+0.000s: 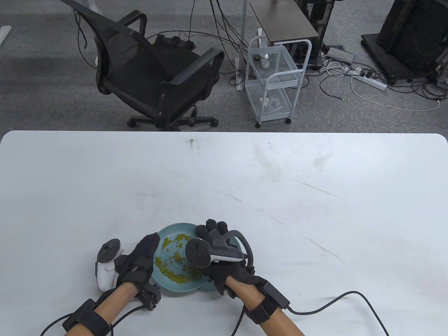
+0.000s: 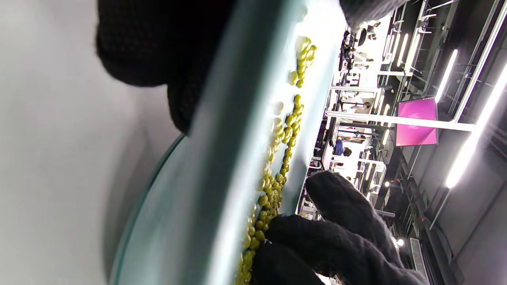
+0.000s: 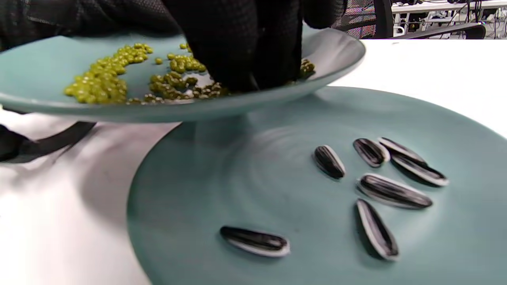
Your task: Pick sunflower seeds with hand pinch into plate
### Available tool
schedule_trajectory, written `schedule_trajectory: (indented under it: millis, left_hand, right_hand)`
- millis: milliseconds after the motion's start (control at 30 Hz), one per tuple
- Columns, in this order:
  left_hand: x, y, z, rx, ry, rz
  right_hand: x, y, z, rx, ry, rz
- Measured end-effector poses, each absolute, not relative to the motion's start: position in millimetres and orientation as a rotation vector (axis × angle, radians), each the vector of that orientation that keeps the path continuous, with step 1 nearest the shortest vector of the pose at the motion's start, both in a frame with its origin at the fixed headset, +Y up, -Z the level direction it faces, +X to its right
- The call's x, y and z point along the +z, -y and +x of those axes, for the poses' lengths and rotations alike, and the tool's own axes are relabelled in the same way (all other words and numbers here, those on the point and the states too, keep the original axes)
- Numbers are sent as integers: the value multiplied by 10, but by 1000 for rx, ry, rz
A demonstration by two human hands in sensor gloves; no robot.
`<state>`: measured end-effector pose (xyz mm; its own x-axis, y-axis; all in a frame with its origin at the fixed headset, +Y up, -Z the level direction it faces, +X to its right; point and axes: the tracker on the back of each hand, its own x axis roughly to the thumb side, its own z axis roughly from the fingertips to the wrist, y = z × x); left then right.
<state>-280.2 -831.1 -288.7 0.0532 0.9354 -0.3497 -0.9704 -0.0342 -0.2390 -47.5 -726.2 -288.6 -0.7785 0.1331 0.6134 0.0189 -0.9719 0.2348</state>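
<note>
Left hand (image 1: 140, 260): on the left rim of the upper plate (image 1: 164, 283), gripping and seemingly lifting it; fingers curled at the rim in the left wrist view.
Upper plate: teal, raised and tilted, partly over a second plate; strewn with small green beans (image 1: 171, 260).
Right hand (image 1: 215, 245): fingertips (image 3: 245, 75) bunched together, pressed down among the beans; whether a seed sits between them, cannot tell.
Lower plate (image 3: 222, 198): flat on the white desk (image 1: 315, 210), just under and to the right of the upper one.
Sunflower seeds (image 3: 380, 174): several striped ones lying loose in the lower plate.
Step in hand: probably searching the beans for a seed.
Next move: a fine, tight pinch, lift clear, short carry right over the lower plate, then release.
</note>
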Motion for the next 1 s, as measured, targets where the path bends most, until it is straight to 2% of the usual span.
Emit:
schedule_trajectory:
  millis: [333, 833, 1000]
  left_hand:
    - [-2879, 8302, -2808, 1553, -92, -469]
    - [-2886, 8308, -2804, 1549, -72, -466]
    - [-2891, 8308, -2806, 1549, -73, -469]
  right_hand:
    - [-2793, 7246, -533, 2957, -255, 1051]
    - [-2863, 7191, -403, 2834, -246, 987]
    - [-2883, 7107, -329, 2761, -131, 950]
